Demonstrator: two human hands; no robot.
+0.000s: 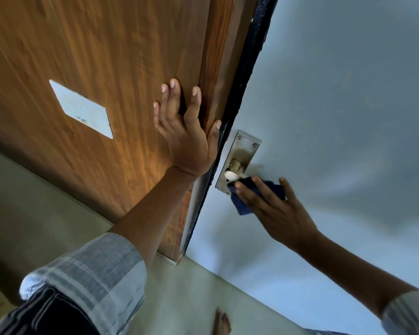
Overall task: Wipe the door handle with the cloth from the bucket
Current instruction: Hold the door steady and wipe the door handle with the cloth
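Note:
A steel backplate with a lever door handle (237,163) sits on the pale blue door (336,105). Only the handle's neck and a bright stub of the lever show; the remainder is covered. My right hand (273,209) is wrapped over a dark blue cloth (242,204) and presses it around the lever. My left hand (184,131) lies flat with fingers spread on the brown wooden surface (94,56), beside the door's black edge (240,81). No bucket is in view.
A white rectangular plate (81,108) is fixed to the wooden surface at left. The floor (46,213) is pale greenish tile. My bare foot (220,322) shows at the bottom, close to the door's lower edge.

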